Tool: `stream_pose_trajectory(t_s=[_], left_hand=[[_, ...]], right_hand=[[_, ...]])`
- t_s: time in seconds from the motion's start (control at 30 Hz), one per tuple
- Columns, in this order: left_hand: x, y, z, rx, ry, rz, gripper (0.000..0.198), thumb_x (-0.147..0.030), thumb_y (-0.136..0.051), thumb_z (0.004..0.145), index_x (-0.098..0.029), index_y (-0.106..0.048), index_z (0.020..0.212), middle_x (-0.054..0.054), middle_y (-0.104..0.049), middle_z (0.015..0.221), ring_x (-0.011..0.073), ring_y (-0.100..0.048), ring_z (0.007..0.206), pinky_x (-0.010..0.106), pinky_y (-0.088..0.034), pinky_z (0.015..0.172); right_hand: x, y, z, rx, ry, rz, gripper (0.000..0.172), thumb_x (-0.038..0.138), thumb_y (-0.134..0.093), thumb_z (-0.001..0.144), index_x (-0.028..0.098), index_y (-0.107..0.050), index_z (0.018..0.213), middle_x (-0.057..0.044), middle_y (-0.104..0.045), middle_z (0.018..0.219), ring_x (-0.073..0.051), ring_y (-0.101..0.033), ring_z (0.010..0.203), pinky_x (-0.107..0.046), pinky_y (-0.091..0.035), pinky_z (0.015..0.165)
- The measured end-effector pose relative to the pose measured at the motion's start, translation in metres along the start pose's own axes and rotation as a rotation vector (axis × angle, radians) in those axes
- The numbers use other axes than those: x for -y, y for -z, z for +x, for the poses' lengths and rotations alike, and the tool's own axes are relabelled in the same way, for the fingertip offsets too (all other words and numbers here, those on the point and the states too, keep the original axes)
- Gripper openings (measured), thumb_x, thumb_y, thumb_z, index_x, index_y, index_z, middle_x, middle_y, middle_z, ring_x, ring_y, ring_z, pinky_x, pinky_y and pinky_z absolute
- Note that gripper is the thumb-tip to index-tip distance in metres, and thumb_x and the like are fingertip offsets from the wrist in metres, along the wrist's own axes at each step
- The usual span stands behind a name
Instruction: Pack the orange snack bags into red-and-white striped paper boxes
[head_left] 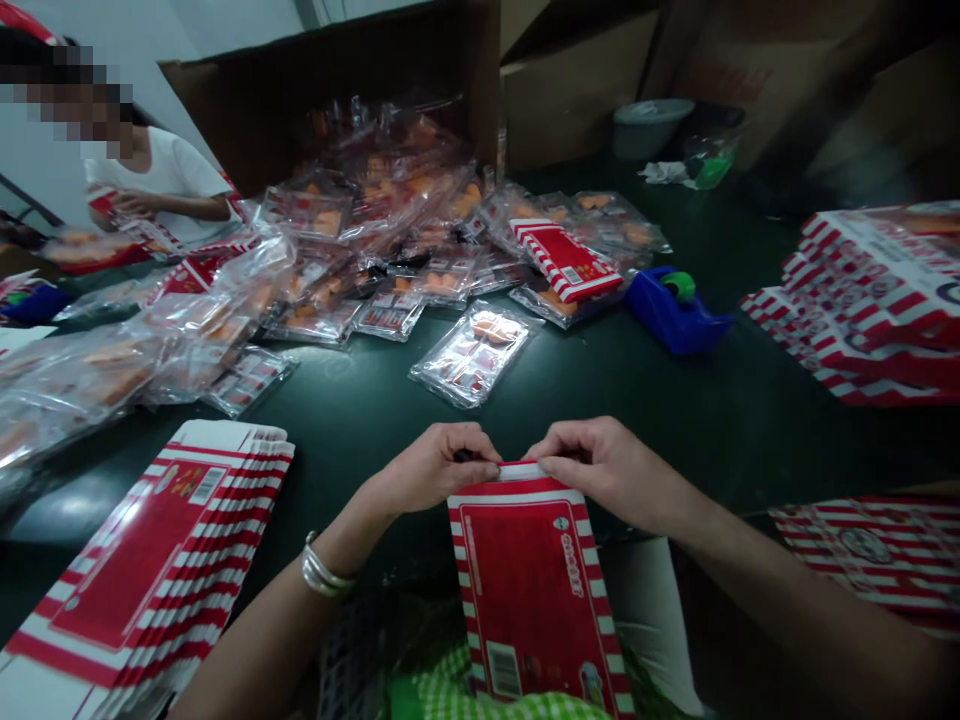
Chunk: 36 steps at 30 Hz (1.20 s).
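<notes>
Left hand (433,468) and right hand (609,474) both closed, pinching the top flap of a red-striped cardboard carton (531,590) upright.

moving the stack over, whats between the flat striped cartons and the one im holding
Your left forearm with its silver bangle crosses that stretch, over the dark green tabletop, in the head view.

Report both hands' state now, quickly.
Left hand: closed, pinching the top edge of the red-and-white striped carton.
Right hand: closed, pinching the same edge.
</notes>
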<state>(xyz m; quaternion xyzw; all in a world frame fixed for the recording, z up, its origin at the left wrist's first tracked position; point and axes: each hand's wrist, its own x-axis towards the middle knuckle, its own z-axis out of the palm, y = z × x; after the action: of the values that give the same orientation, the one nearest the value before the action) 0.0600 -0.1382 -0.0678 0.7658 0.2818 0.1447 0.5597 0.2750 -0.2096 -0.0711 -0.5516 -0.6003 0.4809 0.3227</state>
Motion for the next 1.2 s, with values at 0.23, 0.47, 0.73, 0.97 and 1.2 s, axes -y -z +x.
stream_pose_trajectory(t_s=[0.23, 0.47, 0.73, 0.97, 1.2], left_hand=[[0.014, -0.021, -0.004, -0.208, 0.119, -0.340, 0.017, -0.030, -0.070, 0.075, -0.014, -0.068, 0.072, 0.000, -0.060, 0.068, 0.0105, -0.052, 0.062, 0.022, -0.040, 0.058], [0.013, -0.012, 0.001, -0.127, 0.180, -0.408, 0.024, -0.034, -0.076, 0.070, -0.012, -0.067, 0.067, 0.000, -0.060, 0.062, 0.0090, -0.050, 0.057, 0.022, -0.038, 0.055], [0.026, -0.012, 0.000, -0.159, 0.204, -0.403, 0.025, -0.036, -0.074, 0.071, -0.012, -0.065, 0.067, -0.001, -0.058, 0.062, 0.0090, -0.048, 0.055, 0.022, -0.036, 0.054], [0.017, -0.016, -0.008, -0.225, 0.050, -0.046, 0.019, -0.028, -0.058, 0.085, -0.015, -0.067, 0.073, 0.001, -0.057, 0.074, 0.0126, -0.051, 0.070, 0.023, -0.039, 0.064], [0.005, -0.008, 0.006, -0.001, 0.007, -0.046, 0.010, -0.016, -0.059, 0.080, -0.017, -0.068, 0.084, 0.000, -0.061, 0.081, 0.0123, -0.054, 0.074, 0.022, -0.042, 0.069]], right_hand=[[-0.015, -0.011, -0.029, -0.149, -0.061, 0.278, 0.030, 0.043, -0.060, 0.084, 0.021, -0.073, 0.101, -0.008, -0.072, 0.110, -0.023, -0.066, 0.098, -0.034, -0.051, 0.086], [-0.003, 0.033, 0.010, 0.214, -0.252, 0.286, 0.023, 0.037, -0.076, 0.066, 0.016, -0.073, 0.073, -0.003, -0.070, 0.069, -0.016, -0.064, 0.064, -0.028, -0.053, 0.062], [0.005, 0.019, 0.015, 0.041, -0.046, -0.153, 0.020, 0.031, -0.060, 0.075, 0.016, -0.072, 0.070, -0.004, -0.070, 0.067, -0.017, -0.061, 0.063, -0.027, -0.046, 0.058], [0.007, 0.026, 0.024, 0.208, 0.009, -0.217, 0.017, 0.027, -0.061, 0.074, 0.017, -0.066, 0.061, -0.001, -0.064, 0.061, -0.013, -0.055, 0.058, -0.024, -0.041, 0.052], [0.008, 0.024, 0.031, 0.378, -0.051, -0.206, 0.016, 0.030, -0.065, 0.073, 0.016, -0.063, 0.065, 0.001, -0.059, 0.059, -0.011, -0.048, 0.055, -0.022, -0.036, 0.048]])
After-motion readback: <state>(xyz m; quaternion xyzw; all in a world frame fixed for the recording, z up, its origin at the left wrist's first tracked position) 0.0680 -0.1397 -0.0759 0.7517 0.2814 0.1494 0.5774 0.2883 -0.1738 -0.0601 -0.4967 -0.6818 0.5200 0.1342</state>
